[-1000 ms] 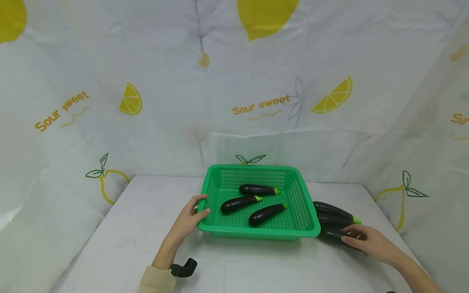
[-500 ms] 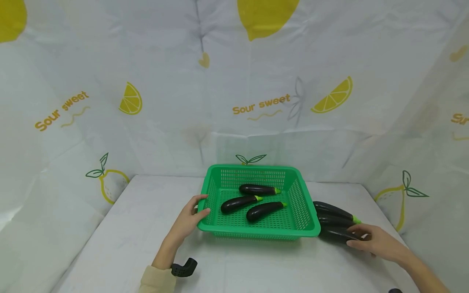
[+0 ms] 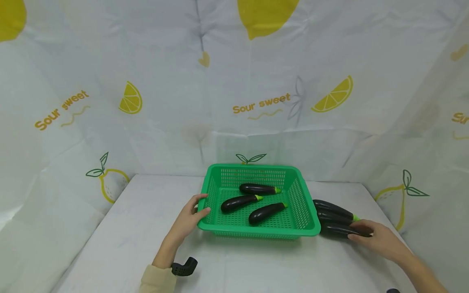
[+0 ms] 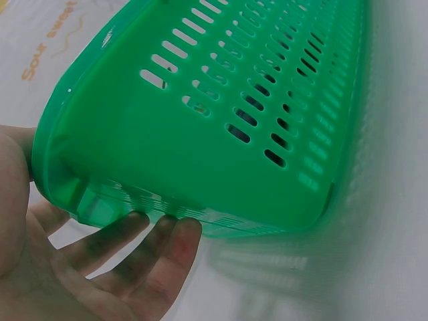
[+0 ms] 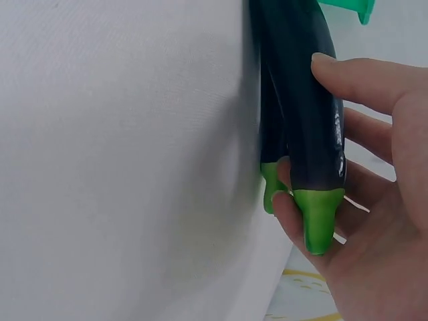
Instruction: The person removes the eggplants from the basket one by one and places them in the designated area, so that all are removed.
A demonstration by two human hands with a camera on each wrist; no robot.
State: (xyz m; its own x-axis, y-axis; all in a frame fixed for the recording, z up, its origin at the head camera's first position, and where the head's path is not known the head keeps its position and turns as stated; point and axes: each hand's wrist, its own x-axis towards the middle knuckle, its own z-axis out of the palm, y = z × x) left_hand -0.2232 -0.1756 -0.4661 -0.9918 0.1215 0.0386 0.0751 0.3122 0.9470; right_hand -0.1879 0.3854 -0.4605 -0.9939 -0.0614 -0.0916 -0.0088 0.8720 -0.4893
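My left hand [image 3: 185, 221] grips the left rim of a green plastic basket [image 3: 256, 232]; in the left wrist view several fingertips [image 4: 180, 234] lie against its outer wall. Three dark eggplants lie inside: one at the back [image 3: 258, 189], one at left [image 3: 238, 203], one in front [image 3: 267, 213]. Right of the basket, my right hand [image 3: 379, 240] holds the stem end of the nearest eggplant [image 3: 335, 230]. The right wrist view shows the thumb on one side of this eggplant [image 5: 301, 87] and fingers on the other. Two more eggplants [image 3: 331, 206] lie close behind it.
A white-covered table [image 3: 146, 228] bears everything. White sheeting [image 3: 172, 122] printed with lemons rises behind and at both sides. The loose eggplants' far ends lie close against the basket's right side. A black band [image 3: 185, 267] is on the left wrist.
My right hand has shifted slightly right and now grips the nearest eggplant, which has turned slightly. The front eggplant in the basket has rocked a little. My left hand stays on the rim.
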